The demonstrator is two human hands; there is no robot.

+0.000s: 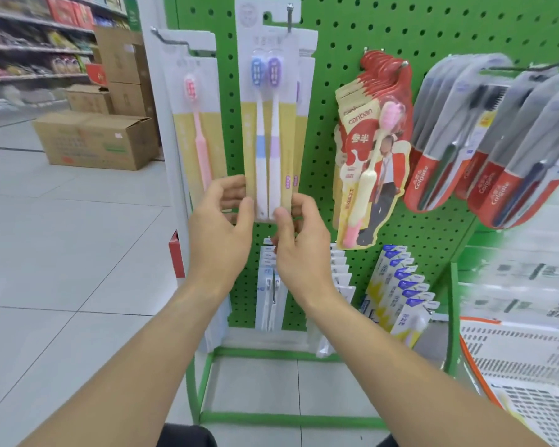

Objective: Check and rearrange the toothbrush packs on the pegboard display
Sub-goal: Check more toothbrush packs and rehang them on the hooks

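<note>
Head view: left hand point(220, 221) and right hand point(299, 250), each grip pinching the bottom of the two-brush pack point(270, 124), hanging on its hook point(290, 19) of the green pegboard point(352, 33); neighbouring packs seemingly unchecked.

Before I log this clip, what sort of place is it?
Most likely a shop aisle: a green pegboard display hung with carded toothbrush packs, stocked grocery shelves behind, and brown cardboard cartons on the tiled floor. Both hands hold the blue-and-purple twin pack's bottom edge.
</note>
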